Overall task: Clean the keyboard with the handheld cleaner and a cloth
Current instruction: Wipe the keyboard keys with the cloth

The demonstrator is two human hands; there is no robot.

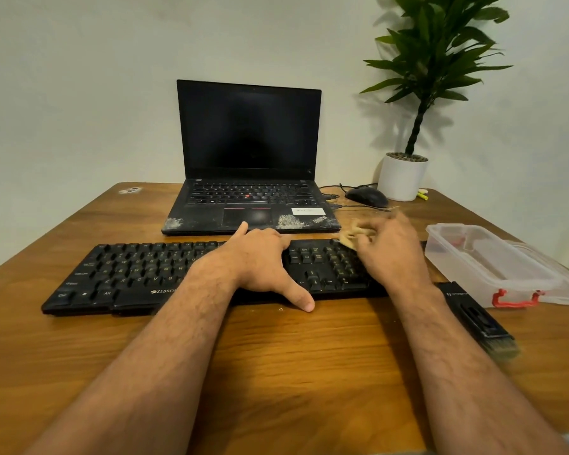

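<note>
Two bare forearms reach forward over a wooden counter (276,356). The left hand (260,261) lies flat on the middle of a black keyboard (128,274), thumb over its near edge. The right hand (391,251), blurred, holds a beige cloth (350,236) at the keyboard's far right corner. A black handheld cleaner (477,318) lies at the right, beside a clear plastic box (493,261). Farther back stand an open dusty laptop (250,159), a black mouse (367,196) and a potted plant (408,152).

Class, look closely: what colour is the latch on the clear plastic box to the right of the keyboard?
Red. The latch on the clear plastic box shows plainly in the head view.
</note>
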